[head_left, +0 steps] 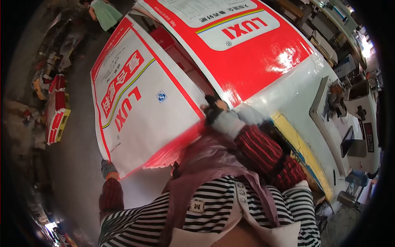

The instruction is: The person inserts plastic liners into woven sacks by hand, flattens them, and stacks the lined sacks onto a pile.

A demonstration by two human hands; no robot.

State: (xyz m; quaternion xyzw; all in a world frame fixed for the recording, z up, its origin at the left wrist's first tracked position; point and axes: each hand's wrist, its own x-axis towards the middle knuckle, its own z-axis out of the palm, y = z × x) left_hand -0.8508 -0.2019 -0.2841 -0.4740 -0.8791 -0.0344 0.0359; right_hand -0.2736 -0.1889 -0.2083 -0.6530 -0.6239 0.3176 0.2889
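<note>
I have the white LUXI sack (142, 99) spread out in front of the body, over the grey floor (74, 152) to the left of the bench (302, 111), its printed face up and its lettering running aslant. My left grip (109, 168), in a grey glove, is closed on the sack's near left corner, fingers bunched against the edge with no gap that I can see. My right grip (220, 113) is at the near right corner, fingers curled and dark at the tips; it looks narrow and touches the edge there, but blur keeps me from telling whether it pinches the material. Under the sack's near edge I see a smeared red layer with a ragged white border, and I cannot tell whether it is the same sack or another. Just beyond the right grip, a red LUXI sack (263, 74) lies on the bench, clear plastic along its near side. Farther right I see a sewing machine (362, 111) and a dark phone (347, 140). Well off to the left, a red-and-white bundle (56, 107) sits by the floor's edge, and at the top a person in green (105, 14) is partly in view.
</note>
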